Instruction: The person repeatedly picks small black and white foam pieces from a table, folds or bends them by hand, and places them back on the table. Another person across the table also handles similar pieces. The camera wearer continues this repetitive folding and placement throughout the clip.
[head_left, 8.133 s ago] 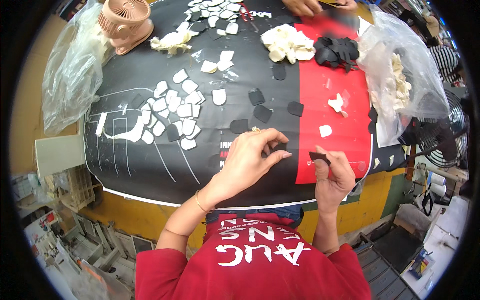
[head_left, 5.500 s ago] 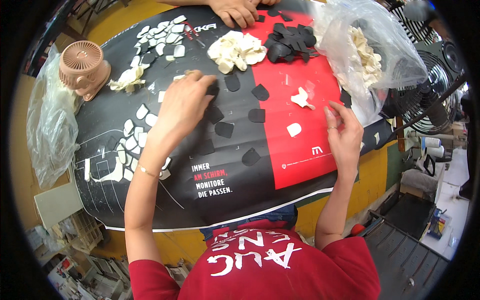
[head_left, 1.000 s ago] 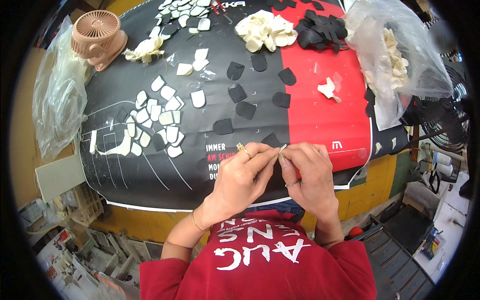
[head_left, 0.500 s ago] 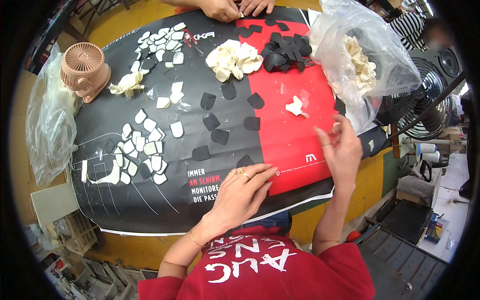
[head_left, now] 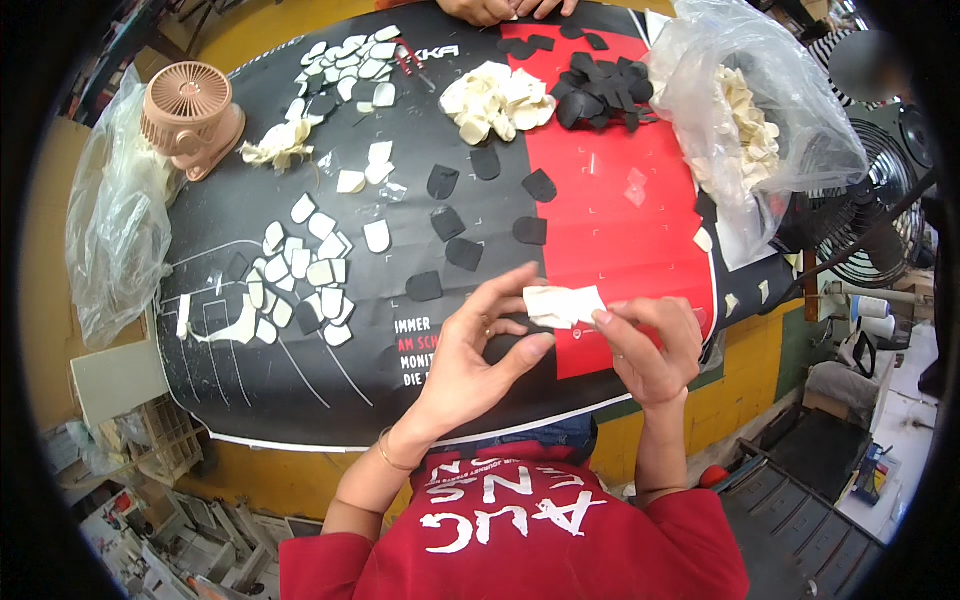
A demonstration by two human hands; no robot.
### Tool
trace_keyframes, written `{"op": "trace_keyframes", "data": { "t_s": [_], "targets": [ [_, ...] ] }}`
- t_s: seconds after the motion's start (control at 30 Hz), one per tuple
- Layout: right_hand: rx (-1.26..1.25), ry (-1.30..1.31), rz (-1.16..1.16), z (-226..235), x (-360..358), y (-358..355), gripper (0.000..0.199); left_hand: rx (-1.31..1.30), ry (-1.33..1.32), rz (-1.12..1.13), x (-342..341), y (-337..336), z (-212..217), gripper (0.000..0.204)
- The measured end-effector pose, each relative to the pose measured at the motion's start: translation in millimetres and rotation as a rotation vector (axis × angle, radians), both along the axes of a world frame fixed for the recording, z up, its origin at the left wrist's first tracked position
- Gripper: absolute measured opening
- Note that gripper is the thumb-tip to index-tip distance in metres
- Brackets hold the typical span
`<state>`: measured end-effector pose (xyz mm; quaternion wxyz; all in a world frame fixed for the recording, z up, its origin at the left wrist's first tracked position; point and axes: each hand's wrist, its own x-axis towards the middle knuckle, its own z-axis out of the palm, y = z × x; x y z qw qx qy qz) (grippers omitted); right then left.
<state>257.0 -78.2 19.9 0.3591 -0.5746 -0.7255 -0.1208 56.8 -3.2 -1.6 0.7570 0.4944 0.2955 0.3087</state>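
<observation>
A yellow worktable under a black-and-red banner, with a black standing fan to its right and grey drawers below.

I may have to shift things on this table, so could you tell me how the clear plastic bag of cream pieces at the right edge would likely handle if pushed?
The clear plastic bag looks thin and crumpled, so it would probably sag and deform rather than slide as one. Its open mouth faces the table, so the cream pieces might spill.
</observation>
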Motion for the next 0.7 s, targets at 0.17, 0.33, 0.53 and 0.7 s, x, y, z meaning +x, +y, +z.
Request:
{"op": "trace_keyframes", "data": {
  "t_s": [0.17,0.33,0.53,0.7],
  "targets": [
    [-0.025,0.063,0.048,-2.4,-11.7,-0.4,0.030,-0.063,-0.045,-0.005,-0.9,-3.3,4.6,0.032],
    [-0.119,0.274,0.042,-6.1,-17.9,2.9,0.031,-0.152,-0.083,0.016,-6.1,-2.8,5.9,0.021],
    [-0.285,0.480,0.128,-6.1,-12.6,0.6,0.027,-0.182,-0.059,-0.121,-6.1,-1.2,5.4,0.017],
    [-0.357,0.946,0.040,-7.8,0.8,-8.3,0.010,0.066,0.051,-0.257,-1.2,-0.5,2.6,0.012]
  ]
}}
